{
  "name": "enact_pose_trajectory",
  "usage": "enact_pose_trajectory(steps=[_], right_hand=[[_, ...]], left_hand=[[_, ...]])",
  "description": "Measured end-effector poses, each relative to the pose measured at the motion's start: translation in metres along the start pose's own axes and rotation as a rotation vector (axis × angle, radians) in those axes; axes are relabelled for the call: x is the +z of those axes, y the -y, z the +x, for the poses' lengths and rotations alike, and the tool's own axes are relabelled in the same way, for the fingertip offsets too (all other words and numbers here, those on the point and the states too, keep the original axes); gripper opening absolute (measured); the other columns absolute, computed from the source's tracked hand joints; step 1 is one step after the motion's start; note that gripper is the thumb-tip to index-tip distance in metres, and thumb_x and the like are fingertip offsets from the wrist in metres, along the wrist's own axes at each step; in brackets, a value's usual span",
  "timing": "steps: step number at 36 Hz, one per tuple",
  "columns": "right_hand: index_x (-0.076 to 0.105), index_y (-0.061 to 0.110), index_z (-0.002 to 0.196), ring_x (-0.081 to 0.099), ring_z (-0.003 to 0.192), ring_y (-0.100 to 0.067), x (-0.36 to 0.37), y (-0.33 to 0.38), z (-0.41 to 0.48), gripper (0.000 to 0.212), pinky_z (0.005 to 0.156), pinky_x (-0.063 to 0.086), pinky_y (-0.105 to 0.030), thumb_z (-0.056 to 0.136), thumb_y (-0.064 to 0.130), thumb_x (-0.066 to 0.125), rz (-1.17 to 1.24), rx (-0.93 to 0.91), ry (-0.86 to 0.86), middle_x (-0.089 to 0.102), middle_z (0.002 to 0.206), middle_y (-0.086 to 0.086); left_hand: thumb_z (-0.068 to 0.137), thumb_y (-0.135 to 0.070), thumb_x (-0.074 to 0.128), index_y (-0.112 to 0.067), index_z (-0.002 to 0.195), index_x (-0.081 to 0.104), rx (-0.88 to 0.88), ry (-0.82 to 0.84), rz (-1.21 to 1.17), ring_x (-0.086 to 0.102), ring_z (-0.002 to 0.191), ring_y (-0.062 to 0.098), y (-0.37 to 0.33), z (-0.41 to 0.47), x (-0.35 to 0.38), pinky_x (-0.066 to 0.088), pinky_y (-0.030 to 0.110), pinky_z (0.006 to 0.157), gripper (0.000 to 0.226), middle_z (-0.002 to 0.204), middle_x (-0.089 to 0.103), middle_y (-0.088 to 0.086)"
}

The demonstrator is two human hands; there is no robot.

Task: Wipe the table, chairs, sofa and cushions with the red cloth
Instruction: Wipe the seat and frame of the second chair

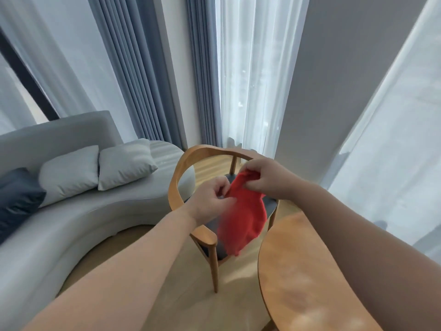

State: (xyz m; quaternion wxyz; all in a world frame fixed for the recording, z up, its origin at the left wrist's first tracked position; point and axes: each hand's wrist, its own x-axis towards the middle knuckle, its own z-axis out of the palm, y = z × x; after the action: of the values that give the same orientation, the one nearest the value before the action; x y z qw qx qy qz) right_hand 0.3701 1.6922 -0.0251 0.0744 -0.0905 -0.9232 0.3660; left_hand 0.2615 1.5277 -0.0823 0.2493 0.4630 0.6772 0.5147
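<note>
Red cloth (243,218) hangs in the air at about 5 o'clock from the middle of the view, held up by both hands over the seat of the wooden chair (176,177). The right hand (262,175) has its fingers curled round the bunched top of the cloth. At 9 o'clock of the cloth, the left hand (212,199) pinches its upper edge between thumb and curled fingers. The cloth's lower part droops loose and is blurred. The round wooden counter (298,271) lies at 4 o'clock, just beside the chair, partly under the right forearm. At 8 o'clock the grey sofa (71,235) curves along, well apart from the cloth, carrying two pale cushions (69,173) side by side and a dark cushion (16,194) at their 9 o'clock. Grey and sheer white curtains (148,80) fill 12 o'clock.
</note>
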Motion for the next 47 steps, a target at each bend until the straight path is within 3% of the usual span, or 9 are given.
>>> enact_pose_trajectory(steps=[7,14,23,27,30,36,41,44,47], right_hand=[[0.066,0.031,0.096,0.059,0.073,-0.008,-0.015,-0.019,0.075,0.029,0.068,0.051,-0.027,0.071,0.023,0.079,-0.078,0.063,0.02,0.062,0.081,0.007],[0.062,0.011,0.07,0.053,0.064,-0.018,-0.028,-0.04,0.138,0.008,0.049,0.038,-0.023,0.071,0.003,0.063,-0.47,0.243,0.154,0.056,0.067,-0.001],[0.062,0.009,0.076,0.052,0.066,-0.015,0.016,-0.06,0.197,0.015,0.072,0.052,-0.04,0.071,-0.003,0.054,0.15,0.348,-0.255,0.056,0.07,-0.007],[0.073,0.034,0.079,0.059,0.071,-0.012,0.033,-0.044,0.214,0.033,0.072,0.049,-0.026,0.076,0.002,0.065,0.276,0.27,0.057,0.065,0.079,-0.004],[0.074,0.034,0.098,0.065,0.082,-0.009,0.042,-0.038,0.221,0.029,0.079,0.05,-0.023,0.077,0.014,0.071,0.31,0.322,0.353,0.071,0.095,0.002],[0.066,0.028,0.114,0.066,0.096,-0.015,0.061,-0.072,0.247,0.037,0.091,0.05,-0.026,0.083,0.01,0.07,0.192,0.612,-0.196,0.068,0.111,0.002],[0.042,0.032,0.143,0.041,0.133,-0.009,0.068,-0.092,0.276,0.078,0.111,0.033,-0.031,0.075,0.023,0.08,0.254,0.542,-0.207,0.047,0.144,0.01],[0.057,0.036,0.127,0.05,0.121,0.001,0.066,-0.099,0.293,0.056,0.106,0.036,-0.025,0.077,0.024,0.078,0.293,0.439,-0.136,0.061,0.125,0.019],[0.068,0.009,0.092,0.056,0.079,-0.008,0.06,-0.108,0.3,0.013,0.084,0.045,-0.034,0.081,0.004,0.065,0.324,0.429,-0.047,0.062,0.08,0.002]], left_hand=[[0.077,-0.024,0.075,-0.029,0.105,0.052,-0.295,0.13,0.1,0.069,0.078,0.021,0.013,0.048,-0.057,0.057,0.032,0.062,0.036,0.089,0.07,0.002],[0.082,-0.039,0.066,-0.024,0.083,0.068,-0.264,0.175,0.506,0.062,0.077,0.011,0.047,0.107,-0.111,0.05,0.029,0.071,0.015,0.08,0.066,-0.005],[0.081,-0.027,0.059,-0.037,0.078,0.06,-0.139,0.133,0.326,0.061,0.075,0.01,0.1,0.191,-0.175,0.046,0.02,0.063,0.01,0.075,0.062,-0.013],[0.065,-0.01,0.045,-0.033,0.076,0.053,-0.142,0.125,0.292,0.061,0.076,0.026,0.109,0.231,-0.208,0.052,0.043,0.068,0.027,0.079,0.064,0.001],[0.064,0.008,0.038,-0.026,0.063,0.046,-0.053,0.26,0.112,0.065,0.082,0.021,0.11,0.252,-0.22,0.052,0.04,0.062,0.034,0.087,0.07,-0.001],[0.061,0.017,0.029,-0.026,0.055,0.043,0.058,0.448,0.045,0.067,0.088,0.027,0.106,0.276,-0.22,0.05,0.033,0.065,0.045,0.092,0.072,-0.004],[0.06,0.012,0.033,-0.024,0.055,0.041,0.112,0.505,0.034,0.062,0.081,0.019,0.102,0.293,-0.221,0.046,0.032,0.064,0.038,0.094,0.07,0.003],[0.062,0.014,0.036,-0.025,0.055,0.041,0.12,0.509,0.05,0.061,0.078,0.016,0.107,0.305,-0.221,0.045,0.032,0.061,0.04,0.092,0.069,0.0],[0.064,0.019,0.039,-0.025,0.055,0.041,0.106,0.486,0.094,0.059,0.074,0.008,0.116,0.318,-0.22,0.045,0.031,0.061,0.045,0.084,0.068,-0.01]])
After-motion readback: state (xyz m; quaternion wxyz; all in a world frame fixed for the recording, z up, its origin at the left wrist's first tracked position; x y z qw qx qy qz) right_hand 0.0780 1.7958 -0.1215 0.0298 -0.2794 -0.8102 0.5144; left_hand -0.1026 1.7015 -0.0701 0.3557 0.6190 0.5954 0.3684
